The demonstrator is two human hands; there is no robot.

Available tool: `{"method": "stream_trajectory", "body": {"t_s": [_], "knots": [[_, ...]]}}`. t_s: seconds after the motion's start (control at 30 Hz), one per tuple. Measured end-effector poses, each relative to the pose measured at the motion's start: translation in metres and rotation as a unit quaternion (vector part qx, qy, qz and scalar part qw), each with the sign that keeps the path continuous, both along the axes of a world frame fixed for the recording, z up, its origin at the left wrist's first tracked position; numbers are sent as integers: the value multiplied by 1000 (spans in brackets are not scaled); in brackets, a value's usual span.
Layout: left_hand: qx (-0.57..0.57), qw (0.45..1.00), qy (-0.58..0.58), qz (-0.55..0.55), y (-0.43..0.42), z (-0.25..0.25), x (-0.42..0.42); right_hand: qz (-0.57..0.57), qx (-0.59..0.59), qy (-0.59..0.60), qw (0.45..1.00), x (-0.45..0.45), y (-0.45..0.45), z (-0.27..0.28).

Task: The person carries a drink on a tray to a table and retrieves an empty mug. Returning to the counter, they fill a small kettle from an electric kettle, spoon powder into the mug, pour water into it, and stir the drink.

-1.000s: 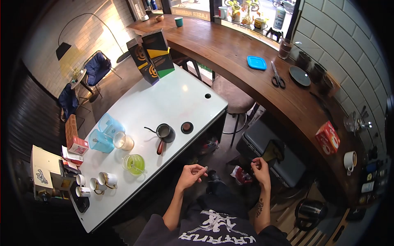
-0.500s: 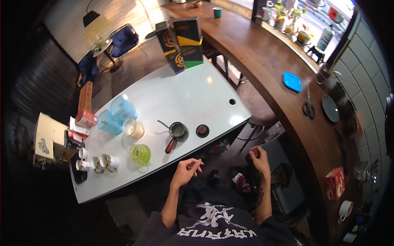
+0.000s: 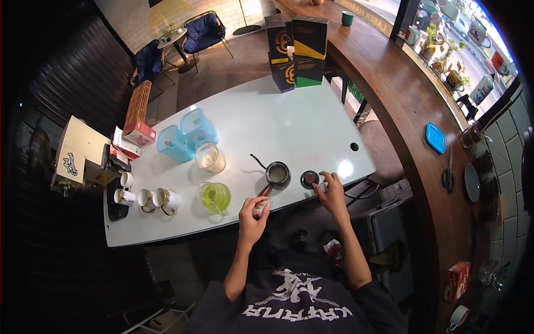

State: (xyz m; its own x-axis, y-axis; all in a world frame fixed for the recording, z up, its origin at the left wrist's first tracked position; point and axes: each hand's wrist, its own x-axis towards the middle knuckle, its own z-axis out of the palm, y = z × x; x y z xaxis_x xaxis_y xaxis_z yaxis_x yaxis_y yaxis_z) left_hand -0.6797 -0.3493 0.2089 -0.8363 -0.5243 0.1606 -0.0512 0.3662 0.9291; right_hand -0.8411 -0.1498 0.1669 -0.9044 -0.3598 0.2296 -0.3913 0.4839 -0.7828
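A small dark coffee pot (image 3: pixel 278 175) with a brown handle stands on the white table, pale liquid showing inside it. My left hand (image 3: pixel 253 218) is at the handle's end, with thumb and fingers curled around it. Beside the pot sits a small round black dish (image 3: pixel 310 179) with a brown centre. My right hand (image 3: pixel 332 196) is at the dish's right edge, thumb and fingers spread; I cannot tell whether they touch it. A thin dark spoon-like handle (image 3: pixel 258 161) lies against the pot's far left side.
Left of the pot are a green glass jug (image 3: pixel 216 197), a jar of pale powder (image 3: pixel 210 158), blue containers (image 3: pixel 198 128) and several white cups (image 3: pixel 167 199). Black boxes (image 3: pixel 309 53) stand at the far edge. A wooden counter (image 3: pixel 389 83) curves along the right, with scissors (image 3: pixel 448 177) on it.
Both hands have moved forward from in front of my body to the table. The left has reached the pot's handle, the right the black dish. The camera view has shifted too.
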Motion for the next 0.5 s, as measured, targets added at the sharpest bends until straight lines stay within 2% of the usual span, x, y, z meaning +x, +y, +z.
{"method": "stream_trajectory", "body": {"t_s": [0.07,0.2,0.33,0.4,0.5], "knots": [[-63,997,-36,-32,-13,0,0,1,36,4,999,-5,-12,-15],[-108,992,-59,-27,-28,1,-5,-10,99,8,995,-9,-25,-25],[-59,992,-97,-51,-40,-2,-10,-24,102,9,994,-8,-30,-23],[3,992,-108,-71,-45,-6,-13,-25,91,-3,995,-9,-32,-22],[-11,989,-108,-96,-49,-11,-17,-41,87,15,995,-8,-38,-14]]}}
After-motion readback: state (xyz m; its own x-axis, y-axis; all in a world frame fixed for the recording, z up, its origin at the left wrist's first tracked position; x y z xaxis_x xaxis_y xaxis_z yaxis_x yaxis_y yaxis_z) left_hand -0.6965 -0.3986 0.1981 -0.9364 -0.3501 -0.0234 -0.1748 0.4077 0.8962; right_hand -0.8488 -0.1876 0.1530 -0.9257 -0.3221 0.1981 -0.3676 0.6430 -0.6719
